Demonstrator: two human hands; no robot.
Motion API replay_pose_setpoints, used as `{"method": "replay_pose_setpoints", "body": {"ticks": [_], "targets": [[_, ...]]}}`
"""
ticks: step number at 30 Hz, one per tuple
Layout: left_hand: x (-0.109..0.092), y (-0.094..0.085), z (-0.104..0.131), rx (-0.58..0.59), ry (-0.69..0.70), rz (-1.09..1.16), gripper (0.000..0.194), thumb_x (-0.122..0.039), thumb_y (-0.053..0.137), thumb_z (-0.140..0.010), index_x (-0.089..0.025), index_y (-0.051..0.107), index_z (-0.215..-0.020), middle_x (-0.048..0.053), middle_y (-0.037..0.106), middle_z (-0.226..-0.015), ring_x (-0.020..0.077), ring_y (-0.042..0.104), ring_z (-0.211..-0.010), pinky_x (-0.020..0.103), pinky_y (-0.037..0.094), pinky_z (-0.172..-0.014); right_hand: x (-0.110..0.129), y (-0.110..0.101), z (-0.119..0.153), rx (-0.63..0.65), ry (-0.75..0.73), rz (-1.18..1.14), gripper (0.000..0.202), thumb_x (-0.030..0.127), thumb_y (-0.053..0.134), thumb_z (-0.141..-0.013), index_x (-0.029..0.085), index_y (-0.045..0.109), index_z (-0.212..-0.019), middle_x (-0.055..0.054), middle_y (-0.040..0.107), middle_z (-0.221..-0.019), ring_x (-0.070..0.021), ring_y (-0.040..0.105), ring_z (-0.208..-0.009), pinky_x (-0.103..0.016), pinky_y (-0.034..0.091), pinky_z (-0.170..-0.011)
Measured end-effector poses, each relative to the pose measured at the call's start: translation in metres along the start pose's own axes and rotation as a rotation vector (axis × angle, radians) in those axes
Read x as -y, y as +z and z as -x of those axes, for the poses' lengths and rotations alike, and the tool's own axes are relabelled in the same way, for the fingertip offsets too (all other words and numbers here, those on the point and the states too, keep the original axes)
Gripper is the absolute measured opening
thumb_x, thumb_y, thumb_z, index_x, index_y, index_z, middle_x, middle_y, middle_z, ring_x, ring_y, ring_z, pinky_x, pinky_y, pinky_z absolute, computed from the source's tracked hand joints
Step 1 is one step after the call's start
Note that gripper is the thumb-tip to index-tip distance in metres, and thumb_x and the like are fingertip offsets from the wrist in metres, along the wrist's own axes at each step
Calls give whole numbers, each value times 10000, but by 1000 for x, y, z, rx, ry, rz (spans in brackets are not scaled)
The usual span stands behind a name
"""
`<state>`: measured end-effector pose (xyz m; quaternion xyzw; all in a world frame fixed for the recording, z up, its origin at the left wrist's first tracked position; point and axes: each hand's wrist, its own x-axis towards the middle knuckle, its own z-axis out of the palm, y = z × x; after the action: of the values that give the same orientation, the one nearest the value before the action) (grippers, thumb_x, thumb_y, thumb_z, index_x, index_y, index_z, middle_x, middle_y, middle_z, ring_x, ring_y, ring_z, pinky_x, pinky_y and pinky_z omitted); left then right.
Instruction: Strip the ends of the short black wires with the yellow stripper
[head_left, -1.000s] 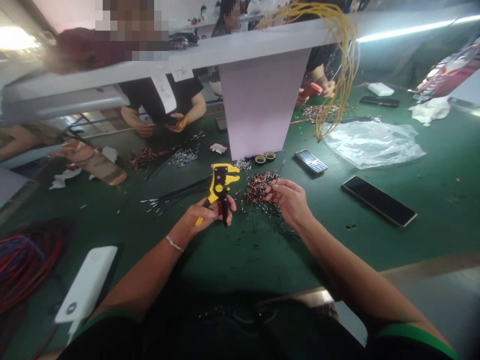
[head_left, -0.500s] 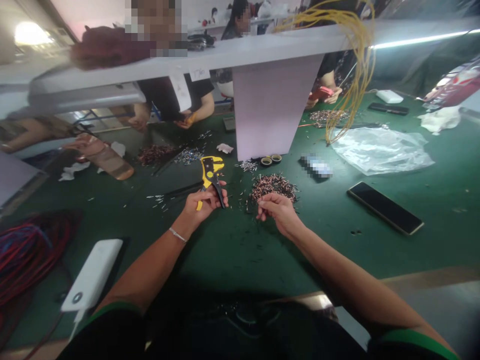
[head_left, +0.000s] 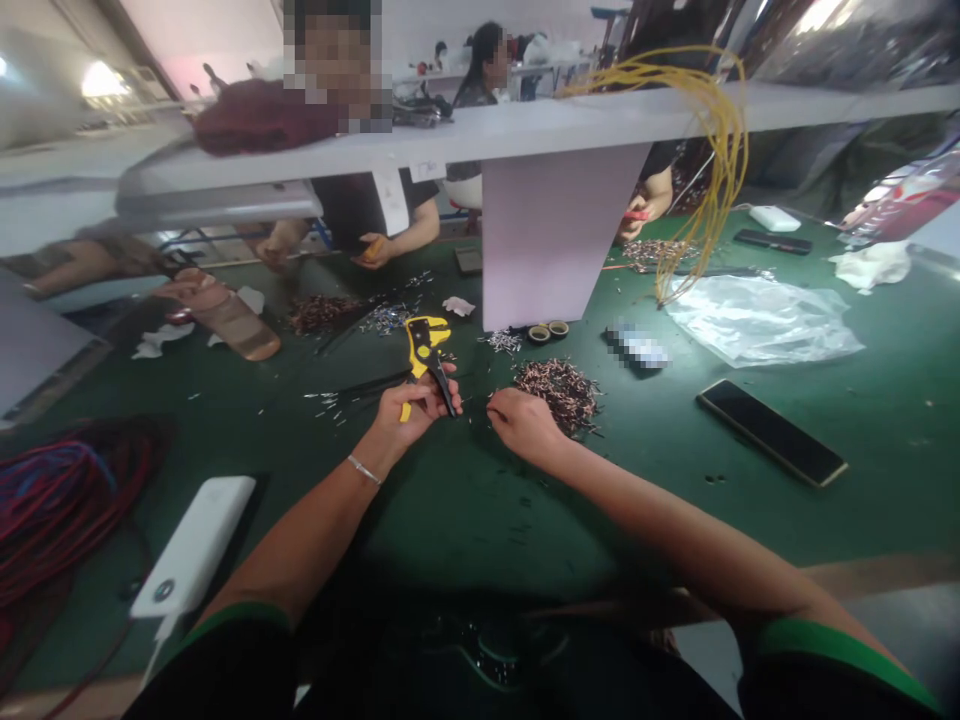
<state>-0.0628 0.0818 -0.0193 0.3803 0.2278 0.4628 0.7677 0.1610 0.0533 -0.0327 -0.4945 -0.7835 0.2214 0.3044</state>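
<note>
My left hand grips a yellow and black wire stripper, its jaws pointing up and away from me. Just to the right, my right hand is closed in a pinch above the green table. Whatever it pinches, if anything, is too small to make out. Beside and behind that hand lies a pile of short wire pieces with coppery ends. Small silvery terminals are heaped behind the pile, close to two dark tape rolls.
A phone and a plastic bag lie to the right. On the left are a white power bank, coiled red and blue wires and a bottle. Across the table, other people work beneath a white shelf.
My right hand has moved left from the wire pile toward the wire stripper, still closed. The left hand keeps its grip on the stripper. The whole view has shifted slightly.
</note>
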Motion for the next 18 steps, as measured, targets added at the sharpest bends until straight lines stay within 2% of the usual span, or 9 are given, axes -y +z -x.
{"method": "replay_pose_setpoints", "body": {"ticks": [5,9,13,16,18], "targets": [[-5,6,4,19,46,-15,537,-198,601,-605,-106,666,-1131,122,700,-928,286,677,-847,424,521,-780,15,33,-25,148,-152,176,199,138,543,-880,130,741,-870,-167,715,-1134,-257,679,-987,-334,500,-901],[-6,11,6,37,41,-41,473,-163,597,-576,-104,690,-1036,125,697,-893,293,680,-831,407,518,-747,15,48,-36,202,-242,267,213,103,523,-886,98,730,-937,-174,726,-1076,-262,675,-1015,-333,484,-941],[-4,12,6,50,-17,-30,502,-166,593,-551,-96,688,-1040,131,698,-897,293,677,-816,421,514,-753,5,42,-33,261,-352,339,222,111,518,-908,103,723,-992,-172,725,-1114,-268,657,-1078,-357,468,-976],[0,8,6,58,-24,-17,526,-175,601,-567,-88,679,-1080,127,691,-884,288,674,-804,423,511,-750,-9,26,-25,292,-414,384,240,103,503,-917,122,718,-1023,-155,719,-1148,-250,642,-1112,-350,466,-978],[4,5,5,72,-17,-18,529,-188,609,-590,-81,673,-1104,126,686,-869,282,673,-785,421,511,-739,-20,14,-21,296,-427,417,238,98,495,-914,127,722,-978,-153,716,-1140,-246,641,-1103,-344,465,-974]]}}
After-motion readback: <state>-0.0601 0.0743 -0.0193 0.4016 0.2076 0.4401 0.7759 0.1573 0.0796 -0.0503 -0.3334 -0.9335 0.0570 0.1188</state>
